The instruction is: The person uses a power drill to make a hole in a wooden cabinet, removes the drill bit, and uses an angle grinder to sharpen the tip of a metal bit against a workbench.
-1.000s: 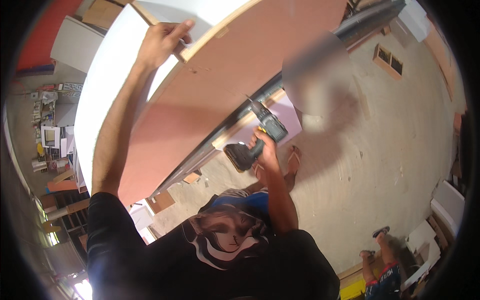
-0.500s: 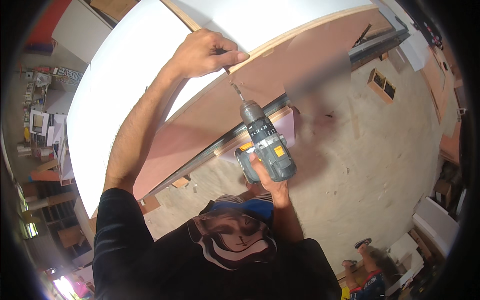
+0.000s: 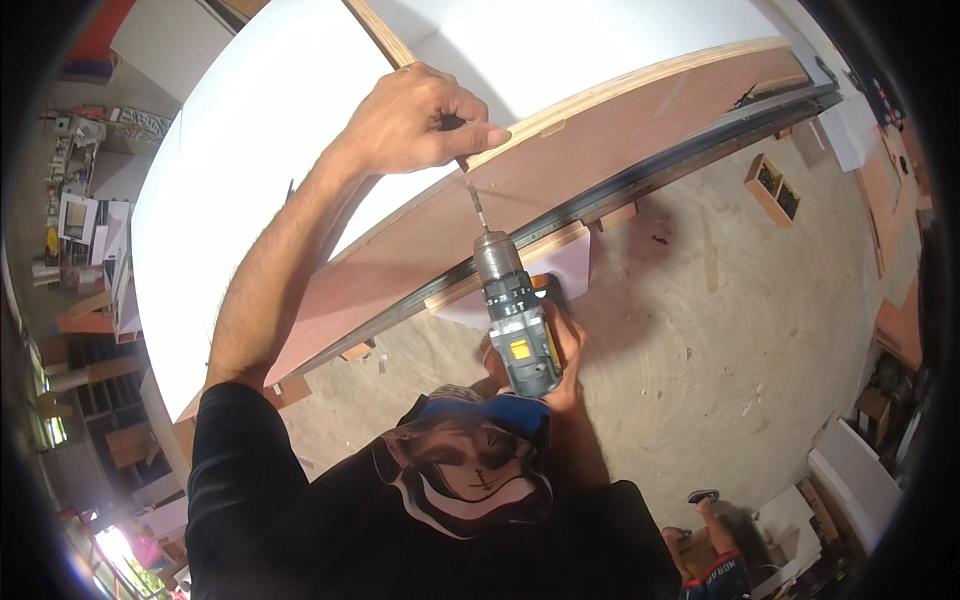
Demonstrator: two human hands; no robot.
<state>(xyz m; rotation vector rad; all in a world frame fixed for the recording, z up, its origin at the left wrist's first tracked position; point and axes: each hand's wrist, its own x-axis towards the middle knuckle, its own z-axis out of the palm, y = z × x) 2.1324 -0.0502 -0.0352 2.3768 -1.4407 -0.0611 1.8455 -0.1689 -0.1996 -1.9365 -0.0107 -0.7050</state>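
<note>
Left hand (image 3: 415,120) is pinching plywood panel (image 3: 590,150) at its edge; right hand (image 3: 567,345) is gripping drill (image 3: 515,310), bit (image 3: 477,208) aiming close by. Holding square should help.

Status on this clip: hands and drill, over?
Left hand on plywood edge. Right hand gripping drill. Bit aimed at reddish panel, contact unclear. Nothing visibly blocking it.

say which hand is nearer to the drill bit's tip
Left. The left hand is at the plywood edge, just above the drill bit's tip in the picture; the right hand grips the drill farther back, toward the person's body.
</note>
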